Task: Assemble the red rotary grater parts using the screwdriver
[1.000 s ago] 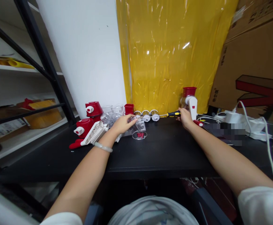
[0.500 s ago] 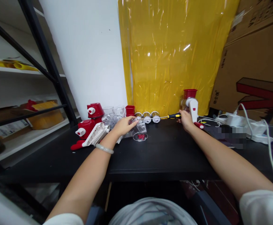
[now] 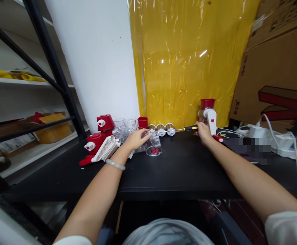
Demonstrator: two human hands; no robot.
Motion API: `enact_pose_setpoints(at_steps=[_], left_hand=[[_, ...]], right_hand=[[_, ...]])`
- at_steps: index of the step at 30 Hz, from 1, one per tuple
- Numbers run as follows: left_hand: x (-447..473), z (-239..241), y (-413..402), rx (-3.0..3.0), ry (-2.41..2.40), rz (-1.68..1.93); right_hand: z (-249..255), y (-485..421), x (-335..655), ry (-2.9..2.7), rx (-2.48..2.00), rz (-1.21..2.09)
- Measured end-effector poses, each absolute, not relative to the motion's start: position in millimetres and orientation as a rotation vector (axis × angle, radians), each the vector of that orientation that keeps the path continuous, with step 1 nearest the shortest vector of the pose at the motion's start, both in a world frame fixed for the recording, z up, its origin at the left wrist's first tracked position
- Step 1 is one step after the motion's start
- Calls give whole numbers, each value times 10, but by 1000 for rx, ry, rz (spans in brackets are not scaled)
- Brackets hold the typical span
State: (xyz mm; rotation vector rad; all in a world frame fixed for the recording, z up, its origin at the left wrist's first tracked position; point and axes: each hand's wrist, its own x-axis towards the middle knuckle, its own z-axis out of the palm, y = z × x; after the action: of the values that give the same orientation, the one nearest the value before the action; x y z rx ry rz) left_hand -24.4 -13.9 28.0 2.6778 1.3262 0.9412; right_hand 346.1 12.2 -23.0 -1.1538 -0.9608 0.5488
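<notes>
My left hand [image 3: 137,139] reaches to the back of the black table [image 3: 179,170] and closes round a clear plastic cup [image 3: 153,147] lying on its side with small red pieces inside. My right hand [image 3: 203,132] grips the black and yellow handle of a screwdriver [image 3: 187,128], whose shaft points left toward three small clear and white rollers [image 3: 161,129]. Just behind that hand stands a red and white hand-crank grinder [image 3: 208,114]. A pale bangle sits on my left wrist.
Red and white grinder parts [image 3: 99,143] and clear cups [image 3: 123,126] are heaped at the back left. A yellow plastic sheet [image 3: 189,58] hangs behind. White power strips and cables [image 3: 270,137] lie at right, under cardboard boxes [image 3: 281,61]. Black metal shelving [image 3: 36,68] stands at left.
Both hands have kept their hold with only slight shifts. The head camera has tilted a little, so everything sits lower in view.
</notes>
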Motion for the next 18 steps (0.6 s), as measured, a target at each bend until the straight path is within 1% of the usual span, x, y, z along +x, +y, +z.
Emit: enact_pose_setpoints(at_steps=[18], left_hand=[[-244,277,-131,2674,1317,952]], right_hand=[[-247,117,3464,-990,-1140,531]])
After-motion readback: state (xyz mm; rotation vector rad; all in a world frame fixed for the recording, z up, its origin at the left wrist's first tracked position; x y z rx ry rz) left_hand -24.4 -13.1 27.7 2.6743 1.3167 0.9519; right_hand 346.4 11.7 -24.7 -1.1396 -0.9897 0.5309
